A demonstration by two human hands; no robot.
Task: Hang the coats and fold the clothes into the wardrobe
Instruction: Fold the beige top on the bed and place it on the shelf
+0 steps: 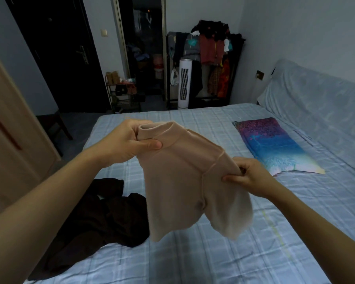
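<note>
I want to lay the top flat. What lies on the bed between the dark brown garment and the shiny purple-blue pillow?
Only bare blue checked sheet, head view; the beige top hangs above it.

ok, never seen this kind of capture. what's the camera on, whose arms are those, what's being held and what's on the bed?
No machine here: one wide-angle camera worn on a person's head, looking forward and down at their own bare arms. The left hand grips the collar of a beige top, and the right hand pinches its shoulder, so it hangs above the bed. On the checked blue sheet lie a dark brown garment, crumpled, and a flat iridescent purple-blue item. A loaded clothes rack stands at the back.
</note>
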